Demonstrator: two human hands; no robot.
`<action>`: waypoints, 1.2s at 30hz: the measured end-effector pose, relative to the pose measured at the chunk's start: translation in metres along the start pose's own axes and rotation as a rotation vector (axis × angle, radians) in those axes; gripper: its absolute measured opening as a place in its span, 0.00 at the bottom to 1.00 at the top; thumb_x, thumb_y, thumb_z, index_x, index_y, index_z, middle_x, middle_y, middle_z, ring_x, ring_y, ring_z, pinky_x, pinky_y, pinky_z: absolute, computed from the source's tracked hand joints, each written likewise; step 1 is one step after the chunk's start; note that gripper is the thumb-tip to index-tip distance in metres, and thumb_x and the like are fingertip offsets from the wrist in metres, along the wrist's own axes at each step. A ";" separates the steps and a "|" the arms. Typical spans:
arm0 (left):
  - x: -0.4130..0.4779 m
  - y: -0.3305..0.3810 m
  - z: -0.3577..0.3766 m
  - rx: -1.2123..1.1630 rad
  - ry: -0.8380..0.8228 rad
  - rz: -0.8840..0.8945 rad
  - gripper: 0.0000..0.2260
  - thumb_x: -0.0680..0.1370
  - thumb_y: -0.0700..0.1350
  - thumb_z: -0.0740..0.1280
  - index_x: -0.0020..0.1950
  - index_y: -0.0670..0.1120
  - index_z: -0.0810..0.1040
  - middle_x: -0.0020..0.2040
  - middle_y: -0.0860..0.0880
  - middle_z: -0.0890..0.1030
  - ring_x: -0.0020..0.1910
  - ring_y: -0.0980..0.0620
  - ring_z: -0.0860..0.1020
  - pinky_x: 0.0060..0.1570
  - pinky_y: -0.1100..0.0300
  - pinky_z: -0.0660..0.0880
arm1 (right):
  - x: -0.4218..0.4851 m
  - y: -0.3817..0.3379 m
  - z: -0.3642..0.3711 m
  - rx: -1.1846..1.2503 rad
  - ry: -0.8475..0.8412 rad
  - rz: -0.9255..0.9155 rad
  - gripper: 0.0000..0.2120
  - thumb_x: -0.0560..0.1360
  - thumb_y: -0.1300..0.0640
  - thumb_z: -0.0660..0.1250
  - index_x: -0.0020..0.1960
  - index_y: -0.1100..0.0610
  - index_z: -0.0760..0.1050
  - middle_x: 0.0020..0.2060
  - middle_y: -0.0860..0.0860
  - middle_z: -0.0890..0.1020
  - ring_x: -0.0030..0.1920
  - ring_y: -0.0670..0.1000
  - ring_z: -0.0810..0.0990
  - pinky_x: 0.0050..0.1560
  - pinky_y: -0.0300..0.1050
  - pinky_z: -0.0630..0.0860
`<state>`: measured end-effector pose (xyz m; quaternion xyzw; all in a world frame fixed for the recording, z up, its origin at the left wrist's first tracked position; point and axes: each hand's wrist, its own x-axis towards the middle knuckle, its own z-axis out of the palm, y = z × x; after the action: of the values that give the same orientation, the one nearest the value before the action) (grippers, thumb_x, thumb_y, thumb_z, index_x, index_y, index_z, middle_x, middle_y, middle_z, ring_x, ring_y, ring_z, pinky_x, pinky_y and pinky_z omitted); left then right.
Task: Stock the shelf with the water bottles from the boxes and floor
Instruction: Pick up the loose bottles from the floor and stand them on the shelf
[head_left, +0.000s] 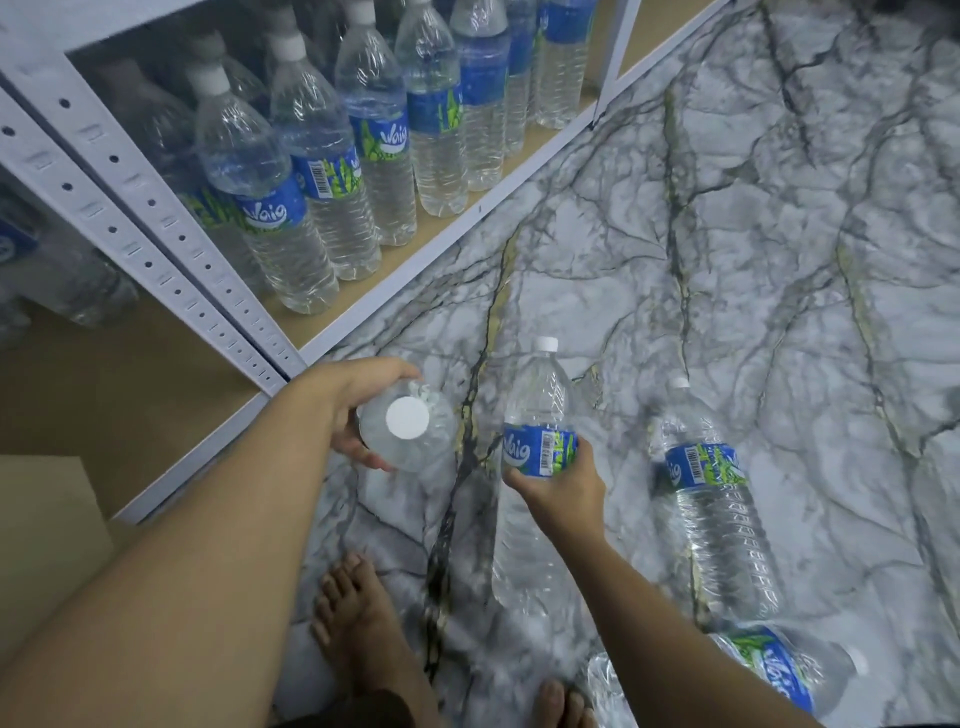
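Marbled floor (753, 270) meets white shelf (171, 228); left hand (348, 405) grips a cap-up bottle (410, 436), right hand (561, 488) a labelled bottle (540, 400).

Shop stockroom: bottle-lined metal shelf (156, 228)

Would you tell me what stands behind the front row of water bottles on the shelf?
Behind the front row of clear blue-labelled plastic water bottles on the white metal shelf stands a second row of like bottles. The front bottles cover whatever is deeper.
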<state>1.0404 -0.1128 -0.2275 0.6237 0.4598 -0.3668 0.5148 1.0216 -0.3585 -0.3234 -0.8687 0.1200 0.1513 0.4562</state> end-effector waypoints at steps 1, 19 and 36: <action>0.000 -0.001 -0.002 -0.026 -0.003 -0.001 0.21 0.71 0.57 0.71 0.56 0.45 0.76 0.52 0.38 0.78 0.44 0.36 0.81 0.41 0.44 0.81 | 0.000 -0.006 0.000 0.026 -0.007 -0.010 0.29 0.60 0.51 0.80 0.55 0.48 0.69 0.42 0.44 0.82 0.39 0.40 0.80 0.35 0.30 0.72; 0.018 -0.055 0.000 -0.544 0.496 0.534 0.12 0.78 0.54 0.57 0.45 0.53 0.78 0.52 0.43 0.82 0.46 0.41 0.80 0.51 0.45 0.78 | 0.005 -0.030 0.005 0.038 -0.005 -0.081 0.30 0.61 0.55 0.81 0.55 0.48 0.68 0.42 0.45 0.81 0.39 0.38 0.78 0.32 0.28 0.70; 0.059 -0.069 0.056 -0.440 0.752 0.748 0.39 0.60 0.46 0.83 0.67 0.50 0.70 0.56 0.57 0.77 0.54 0.57 0.76 0.53 0.66 0.74 | 0.006 -0.021 0.018 0.086 0.029 -0.080 0.27 0.61 0.55 0.80 0.55 0.48 0.71 0.41 0.43 0.82 0.38 0.35 0.79 0.36 0.24 0.71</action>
<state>0.9943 -0.1527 -0.3146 0.7098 0.4248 0.1916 0.5283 1.0312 -0.3323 -0.3192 -0.8545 0.0982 0.1152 0.4969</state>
